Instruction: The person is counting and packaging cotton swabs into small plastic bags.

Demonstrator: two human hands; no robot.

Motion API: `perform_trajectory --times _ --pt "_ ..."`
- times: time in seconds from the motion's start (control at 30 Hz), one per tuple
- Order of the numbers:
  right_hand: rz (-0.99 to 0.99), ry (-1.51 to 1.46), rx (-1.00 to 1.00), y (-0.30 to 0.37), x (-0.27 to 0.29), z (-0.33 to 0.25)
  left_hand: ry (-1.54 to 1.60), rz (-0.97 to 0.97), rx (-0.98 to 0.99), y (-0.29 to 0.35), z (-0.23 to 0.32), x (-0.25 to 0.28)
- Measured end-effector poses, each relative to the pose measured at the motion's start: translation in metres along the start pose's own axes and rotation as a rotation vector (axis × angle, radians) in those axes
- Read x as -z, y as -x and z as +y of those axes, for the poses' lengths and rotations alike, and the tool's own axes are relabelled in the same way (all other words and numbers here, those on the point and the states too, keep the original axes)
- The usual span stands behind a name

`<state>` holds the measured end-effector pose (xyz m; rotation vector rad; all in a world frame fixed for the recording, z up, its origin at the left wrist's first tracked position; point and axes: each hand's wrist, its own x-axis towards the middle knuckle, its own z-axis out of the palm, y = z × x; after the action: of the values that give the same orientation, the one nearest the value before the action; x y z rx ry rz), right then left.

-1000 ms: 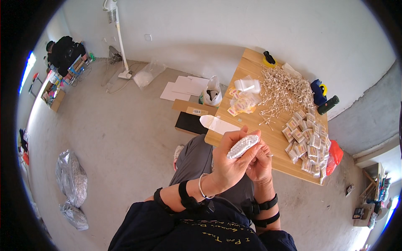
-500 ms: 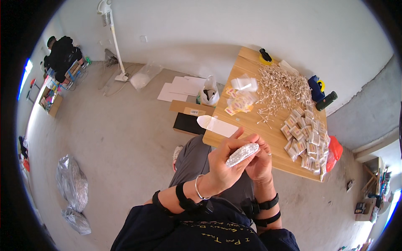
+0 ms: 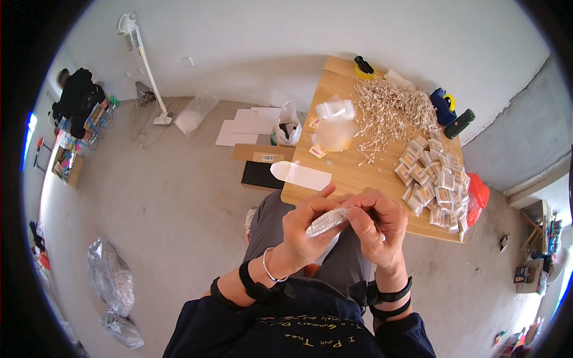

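Note:
A flat pack of cotton swabs (image 3: 327, 222), its white tips crowded side by side in what looks like a clear bag, is held over my lap at the table's front edge. My left hand (image 3: 305, 230) wraps around it, with the thumb pointing up. The fingers of my right hand (image 3: 377, 225) are closed at the pack's right end, thumb pressed against it; how much of the bag they grip is hidden. Just beyond the hands, a white card sleeve (image 3: 307, 177) with a rounded flap lies on the wooden table (image 3: 334, 95).
Loose cotton swabs (image 3: 394, 110) are heaped at the table's back, and filled packs (image 3: 436, 182) pile up at its right. Plastic bags (image 3: 334, 132) lie at left. A green flask (image 3: 459, 124) stands near the wall. An open carton (image 3: 262, 156) sits on the floor.
My right hand has turned and shifted right, its thumb now over the pack's end. The view has shifted slightly. A clear bag on the table appears to have moved over the printed ones.

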<state>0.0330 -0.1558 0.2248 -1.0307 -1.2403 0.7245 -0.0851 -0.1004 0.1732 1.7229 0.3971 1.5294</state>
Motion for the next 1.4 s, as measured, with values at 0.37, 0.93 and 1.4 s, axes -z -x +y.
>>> perform_trajectory --times 0.37,0.93,1.4 --pt "-0.050 0.077 -0.019 -0.002 0.010 -0.004 0.155 -0.073 0.122 0.000 -0.005 0.002" --pt "0.246 -0.358 -0.347 0.014 0.020 0.045 0.377 0.050 0.463 -0.012 0.009 0.000" --pt "0.054 -0.410 -0.223 0.035 0.009 0.079 0.855 0.296 0.992 -0.025 0.010 0.003"
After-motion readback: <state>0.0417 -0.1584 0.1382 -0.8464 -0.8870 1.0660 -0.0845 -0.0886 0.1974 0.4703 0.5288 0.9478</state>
